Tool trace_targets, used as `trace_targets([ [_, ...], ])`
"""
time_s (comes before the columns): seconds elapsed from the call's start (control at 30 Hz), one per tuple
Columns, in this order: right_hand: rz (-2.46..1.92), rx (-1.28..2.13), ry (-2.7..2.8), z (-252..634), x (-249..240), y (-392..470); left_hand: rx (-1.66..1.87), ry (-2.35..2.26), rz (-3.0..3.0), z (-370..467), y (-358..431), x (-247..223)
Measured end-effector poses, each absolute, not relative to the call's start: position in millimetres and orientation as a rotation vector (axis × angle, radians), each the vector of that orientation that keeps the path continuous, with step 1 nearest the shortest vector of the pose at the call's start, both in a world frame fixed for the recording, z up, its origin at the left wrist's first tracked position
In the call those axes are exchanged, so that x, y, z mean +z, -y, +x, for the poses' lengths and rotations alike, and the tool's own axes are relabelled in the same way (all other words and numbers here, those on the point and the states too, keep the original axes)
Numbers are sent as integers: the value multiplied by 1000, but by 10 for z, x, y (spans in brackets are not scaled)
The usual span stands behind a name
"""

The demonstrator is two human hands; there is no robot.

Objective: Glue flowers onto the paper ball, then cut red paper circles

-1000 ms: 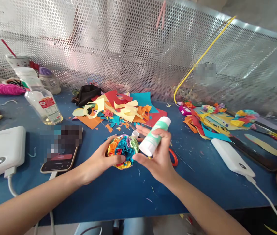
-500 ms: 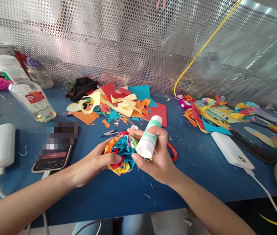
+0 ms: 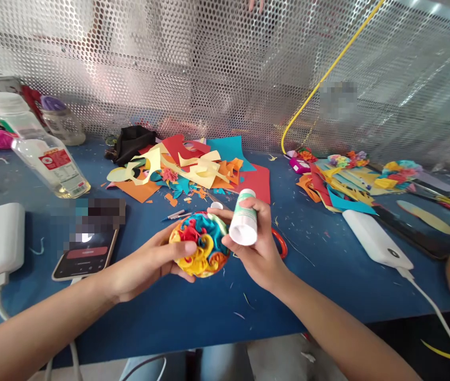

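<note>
Head view: the left hand (image 3: 147, 260) grips a bright paper ball (image 3: 203, 256) over the blue tabletop (image 3: 185, 323). The right hand (image 3: 265, 258) holds a white and green tube (image 3: 244, 219). The ball is just left of the tube, between the two hands. The tube leans, with its near end low, beside the ball. Past them lie paper scraps (image 3: 205, 172). A red ring (image 3: 284, 244) sits by the right hand, and a phone (image 3: 90, 256) lies far left of the ball.

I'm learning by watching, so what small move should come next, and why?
Probably tilt the tube's near end toward the paper ball. The left hand holds the ball, the right hand holds the tube beside it, but that end faces the wearer.
</note>
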State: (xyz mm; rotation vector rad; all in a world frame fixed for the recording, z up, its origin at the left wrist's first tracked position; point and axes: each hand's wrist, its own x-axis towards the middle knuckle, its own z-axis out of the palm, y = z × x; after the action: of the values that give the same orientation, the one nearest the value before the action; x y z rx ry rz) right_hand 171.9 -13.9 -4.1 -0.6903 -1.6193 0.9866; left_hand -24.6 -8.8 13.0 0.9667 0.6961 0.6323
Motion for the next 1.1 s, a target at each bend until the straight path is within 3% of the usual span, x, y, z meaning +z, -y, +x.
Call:
trace_targets([
  [0.27, -618, 907, 1694, 1708, -92, 157, 684, -619, 755, -271, 82, 121],
  [0.6, -649, 808, 1677, 1767, -99, 87, 672, -637, 975, -294, 103, 64],
  [0.73, -679, 636, 1620, 1890, -78, -24, 871, -695, 838, -302, 53, 113],
  [0.93, -828, 646, 1640, 2134, -99, -226, 1100, -598, 610, -392, -83, 264],
  [1.1, -1062, 542, 1765, 2178, -153, -329, 1264, -980, 1018, -450, -163, 234],
])
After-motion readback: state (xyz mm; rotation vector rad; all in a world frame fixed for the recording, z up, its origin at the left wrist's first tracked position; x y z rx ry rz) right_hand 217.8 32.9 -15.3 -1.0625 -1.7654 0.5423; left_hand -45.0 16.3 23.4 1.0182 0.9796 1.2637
